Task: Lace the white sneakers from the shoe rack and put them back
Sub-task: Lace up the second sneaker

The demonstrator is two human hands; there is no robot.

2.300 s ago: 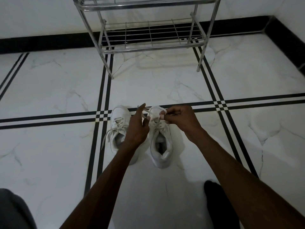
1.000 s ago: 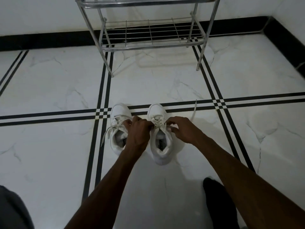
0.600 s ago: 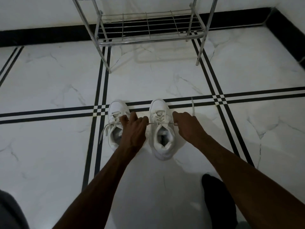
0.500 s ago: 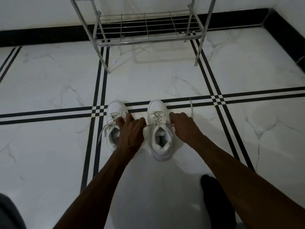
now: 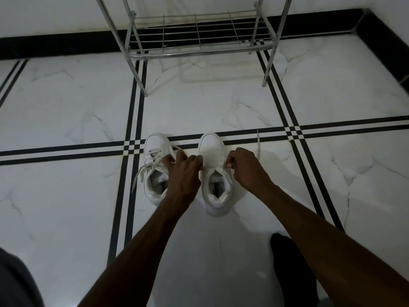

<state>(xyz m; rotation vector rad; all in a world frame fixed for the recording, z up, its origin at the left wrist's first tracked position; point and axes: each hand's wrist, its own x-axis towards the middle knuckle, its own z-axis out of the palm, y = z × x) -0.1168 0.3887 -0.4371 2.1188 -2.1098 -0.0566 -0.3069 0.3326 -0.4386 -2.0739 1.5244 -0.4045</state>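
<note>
Two white sneakers stand side by side on the marble floor, toes pointing away from me. The left sneaker (image 5: 155, 173) has loose laces trailing off its left side. Over the right sneaker (image 5: 215, 173) my left hand (image 5: 183, 171) and my right hand (image 5: 245, 167) each pinch an end of its lace (image 5: 257, 140), pulling it taut across the tongue. A free lace end runs up and right past my right hand. My left hand partly covers the left sneaker's inner side.
A metal shoe rack (image 5: 199, 38) stands against the wall ahead, its bottom wire shelf bare. Black tile lines cross the floor. My dark-socked foot (image 5: 290, 262) is at lower right and grey cloth (image 5: 15, 282) at lower left.
Both hands came down from above the toe to the sneaker's throat and moved apart, drawing the lace tight sideways. The sneakers have stayed in place.
</note>
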